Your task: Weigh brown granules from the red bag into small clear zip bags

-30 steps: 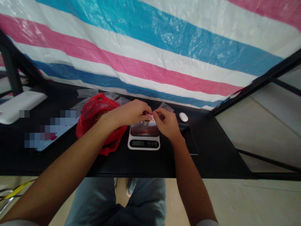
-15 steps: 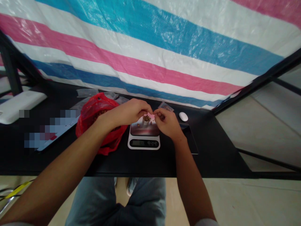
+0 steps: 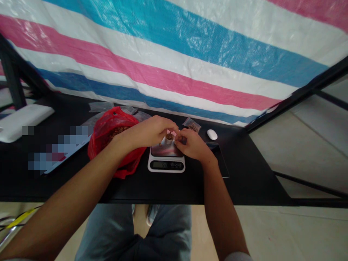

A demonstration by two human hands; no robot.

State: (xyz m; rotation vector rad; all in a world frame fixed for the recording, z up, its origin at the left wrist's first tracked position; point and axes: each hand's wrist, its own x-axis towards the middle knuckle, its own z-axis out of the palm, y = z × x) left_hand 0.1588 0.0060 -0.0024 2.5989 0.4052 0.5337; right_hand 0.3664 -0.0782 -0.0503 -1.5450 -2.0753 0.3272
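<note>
Both my hands meet above a white digital kitchen scale (image 3: 166, 165) with a dark glossy top. Between them stands a small clear plastic bag (image 3: 168, 139) with brown granules at its mouth and a pink patch near my fingertips. My left hand (image 3: 148, 132) pinches one side of the bag, and my right hand (image 3: 190, 143) pinches the other. My fingers hide part of the bag. Behind the scale lies a small clear bag of brown granules (image 3: 192, 125). A red plastic bag (image 3: 116, 148) of brown granules sits under my left forearm.
Flat clear bags (image 3: 100, 106) lie at the back of the black table (image 3: 152, 192). A white mouse (image 3: 212, 134) sits beside a black pad (image 3: 217, 159). A white object (image 3: 21, 121) and a blurred flat item (image 3: 61, 152) lie left. A striped tarpaulin (image 3: 174, 54) hangs behind the table.
My right hand has dropped lower and closer to the bag's side, leaving the small bag behind the scale more visible. My left hand has shifted only slightly. The scale and red bag have stayed put.
</note>
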